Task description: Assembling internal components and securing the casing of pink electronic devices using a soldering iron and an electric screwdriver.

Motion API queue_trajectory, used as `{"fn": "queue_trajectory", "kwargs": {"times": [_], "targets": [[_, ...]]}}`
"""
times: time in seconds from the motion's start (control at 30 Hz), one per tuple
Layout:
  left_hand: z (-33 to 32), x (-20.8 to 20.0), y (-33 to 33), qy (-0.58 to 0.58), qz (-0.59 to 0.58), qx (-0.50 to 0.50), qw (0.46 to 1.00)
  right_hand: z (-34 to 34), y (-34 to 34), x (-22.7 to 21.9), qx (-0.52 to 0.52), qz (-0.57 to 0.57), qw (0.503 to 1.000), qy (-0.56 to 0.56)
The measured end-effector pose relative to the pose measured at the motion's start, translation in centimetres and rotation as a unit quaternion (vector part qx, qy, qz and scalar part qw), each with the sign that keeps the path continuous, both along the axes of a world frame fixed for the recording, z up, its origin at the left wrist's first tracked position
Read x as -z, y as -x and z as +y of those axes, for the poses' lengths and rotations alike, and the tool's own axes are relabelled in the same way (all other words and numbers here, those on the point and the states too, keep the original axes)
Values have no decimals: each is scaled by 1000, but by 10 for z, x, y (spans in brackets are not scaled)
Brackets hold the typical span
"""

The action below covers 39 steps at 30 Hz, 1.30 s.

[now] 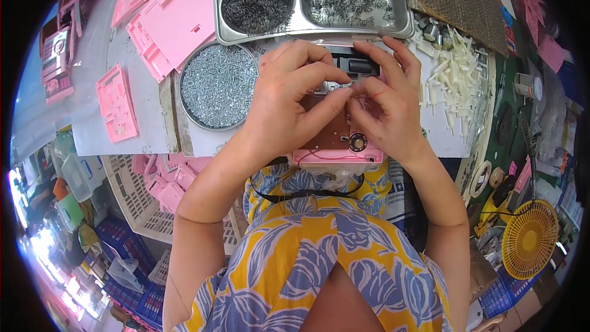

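One pale worktop (147,114) spreads before me, its near edge just in front of my body. At its far side lies a steel tray (307,32) with dark coiled springs (258,3) in its compartments; nearer, left of my work, sits a round dish (180,89) full of small silvery pins (218,86).

The pink unit (338,158) lies squarely in front of me, nearest the table's edge, beneath both my hands. It seems to run longest away from my body, though my hands hide much of its outline. Its brown board (326,129) faces up, and a dark cylindrical part (361,66) sits toward the far end.

My left hand (286,89) comes in from the left, back upward, fingers bent, thumb and forefinger almost meeting. My right hand (394,101) comes from the right, thumb and forefinger drawn together, the other fingers raised and loosely curled. Neither is plainly nearer: the fingertips converge over the middle of the unit.

Smallest is a silvery piece (337,85) at those fingertips, lying roughly crosswise, left to right. I cannot tell which hand grips it, or whether a thin wire is pinched there too.
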<state>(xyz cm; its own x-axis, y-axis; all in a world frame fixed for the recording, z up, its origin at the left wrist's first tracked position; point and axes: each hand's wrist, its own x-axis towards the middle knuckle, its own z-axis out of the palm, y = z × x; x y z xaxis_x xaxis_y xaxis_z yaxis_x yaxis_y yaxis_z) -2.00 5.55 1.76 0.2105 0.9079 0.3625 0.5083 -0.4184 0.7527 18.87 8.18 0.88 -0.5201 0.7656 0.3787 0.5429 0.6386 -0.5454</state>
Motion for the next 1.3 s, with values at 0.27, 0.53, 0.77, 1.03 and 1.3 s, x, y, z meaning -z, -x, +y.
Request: {"fn": "queue_trajectory", "kwargs": {"times": [0.27,0.53,0.77,1.03,1.3], "targets": [[-10,11,-20,-39,132,-35,990,-7,-4,0,25,12,999,21],[-9,17,-10,-64,74,10,995,-8,-9,-1,42,0,999,12],[-38,18,7,-86,170,-43,981,-17,-17,-17,-3,-34,999,-31],[-40,-16,-28,-30,-43,-31,998,-19,-29,-31,-47,64,992,94],[2,-26,-28,430,-158,123,880,-19,-49,-22,-76,38,994,-75]]}}
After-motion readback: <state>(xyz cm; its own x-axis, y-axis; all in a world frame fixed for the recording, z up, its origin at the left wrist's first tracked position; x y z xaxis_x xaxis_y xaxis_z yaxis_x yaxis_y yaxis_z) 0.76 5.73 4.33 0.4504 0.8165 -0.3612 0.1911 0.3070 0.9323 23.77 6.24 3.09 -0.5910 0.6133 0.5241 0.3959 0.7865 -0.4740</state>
